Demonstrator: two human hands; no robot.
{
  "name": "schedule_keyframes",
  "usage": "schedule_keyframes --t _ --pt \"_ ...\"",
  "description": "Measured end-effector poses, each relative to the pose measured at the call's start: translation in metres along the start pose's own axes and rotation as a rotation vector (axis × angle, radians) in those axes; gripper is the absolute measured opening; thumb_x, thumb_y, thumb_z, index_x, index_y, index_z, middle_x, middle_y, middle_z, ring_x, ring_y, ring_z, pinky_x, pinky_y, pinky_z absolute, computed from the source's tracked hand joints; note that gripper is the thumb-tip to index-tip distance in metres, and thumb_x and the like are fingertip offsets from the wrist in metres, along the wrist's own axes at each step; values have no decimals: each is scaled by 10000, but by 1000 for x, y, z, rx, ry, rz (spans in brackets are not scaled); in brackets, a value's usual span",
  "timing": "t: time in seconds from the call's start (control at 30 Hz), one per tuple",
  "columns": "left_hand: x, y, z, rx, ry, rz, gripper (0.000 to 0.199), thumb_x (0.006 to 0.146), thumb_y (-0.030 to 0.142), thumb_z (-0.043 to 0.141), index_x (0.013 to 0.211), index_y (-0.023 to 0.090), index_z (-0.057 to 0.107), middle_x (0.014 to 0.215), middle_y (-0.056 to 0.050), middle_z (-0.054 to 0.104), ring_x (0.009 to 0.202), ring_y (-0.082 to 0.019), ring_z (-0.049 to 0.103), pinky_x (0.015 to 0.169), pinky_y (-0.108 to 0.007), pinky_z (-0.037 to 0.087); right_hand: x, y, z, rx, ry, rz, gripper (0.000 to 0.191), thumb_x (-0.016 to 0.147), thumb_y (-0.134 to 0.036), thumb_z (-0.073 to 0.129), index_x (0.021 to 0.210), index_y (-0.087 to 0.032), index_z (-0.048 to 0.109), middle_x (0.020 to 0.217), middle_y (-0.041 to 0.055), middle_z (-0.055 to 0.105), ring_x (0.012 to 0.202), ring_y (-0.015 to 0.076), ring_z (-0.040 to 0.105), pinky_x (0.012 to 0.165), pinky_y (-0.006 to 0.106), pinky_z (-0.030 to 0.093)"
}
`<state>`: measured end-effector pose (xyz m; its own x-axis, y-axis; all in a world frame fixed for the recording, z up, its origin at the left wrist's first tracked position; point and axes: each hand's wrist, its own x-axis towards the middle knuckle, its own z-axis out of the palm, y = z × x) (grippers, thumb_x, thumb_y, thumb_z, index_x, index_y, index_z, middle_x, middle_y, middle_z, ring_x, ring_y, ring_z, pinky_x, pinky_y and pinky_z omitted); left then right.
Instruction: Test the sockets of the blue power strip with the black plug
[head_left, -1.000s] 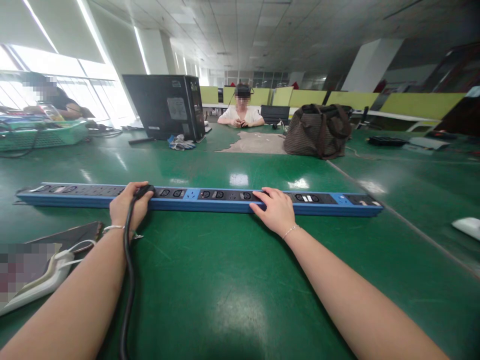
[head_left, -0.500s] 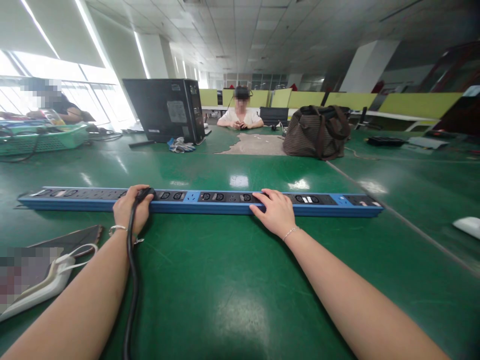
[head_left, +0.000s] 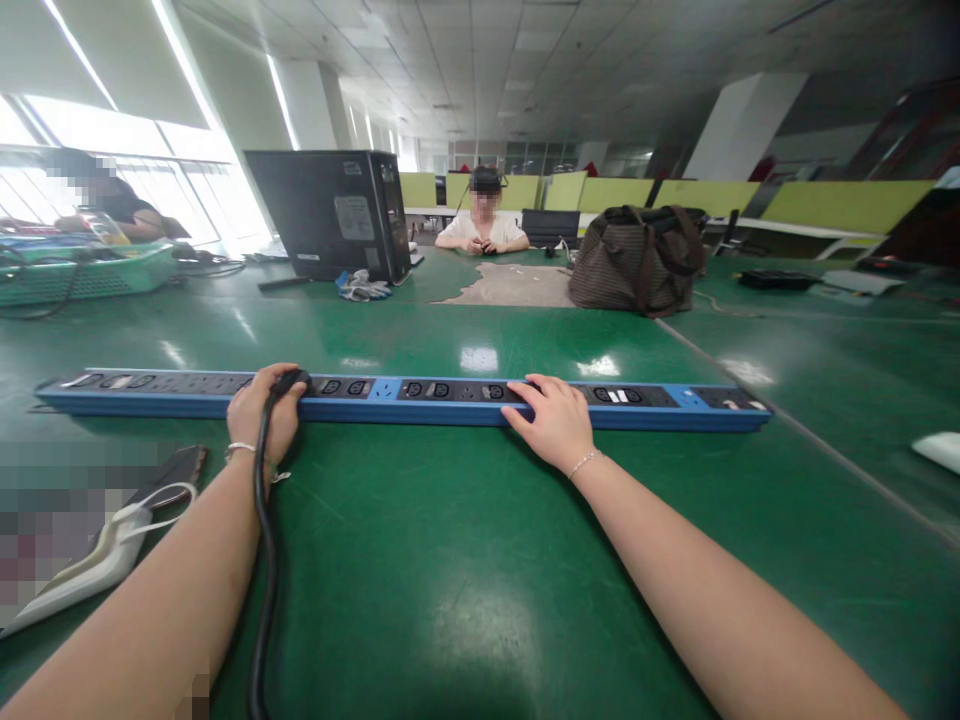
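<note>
A long blue power strip [head_left: 360,408] with black sockets lies across the green table. My left hand [head_left: 259,415] is closed round a black plug [head_left: 291,381] at the strip's left part. Whether the plug sits fully in a socket is hidden by the fingers. From the plug a thick black cable [head_left: 264,560] runs over my wrist and down toward the near edge. Further right, my right hand [head_left: 553,420] rests on the strip, thumb along its front side and fingers spread over the top sockets.
A white curved object with a loop [head_left: 112,550] lies at the left beside my forearm. Behind the strip stand a black computer case [head_left: 315,215], gloves [head_left: 364,287] and a brown bag [head_left: 634,262]. A green basket [head_left: 112,270] is far left. A person [head_left: 480,225] sits opposite; another [head_left: 124,205] sits left.
The view has shifted very slightly. Both hands stay in the same places on the power strip, the left one still on the plug.
</note>
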<state>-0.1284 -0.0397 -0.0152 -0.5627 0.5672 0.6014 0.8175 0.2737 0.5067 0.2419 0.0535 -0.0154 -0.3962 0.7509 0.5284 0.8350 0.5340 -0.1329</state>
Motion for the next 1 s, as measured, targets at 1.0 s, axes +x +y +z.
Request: schedule_keyframes --t 1.0 --pt "-76 157 1 -237 -234 776 315 814 257 516 1115 213 435 1018 -95 587 978 -230 555 875 -395 452 -14 -90 -40 864 -193 116 348 842 -254 471 1188 -244 503 797 -8 657 608 139 616 609 280 498"
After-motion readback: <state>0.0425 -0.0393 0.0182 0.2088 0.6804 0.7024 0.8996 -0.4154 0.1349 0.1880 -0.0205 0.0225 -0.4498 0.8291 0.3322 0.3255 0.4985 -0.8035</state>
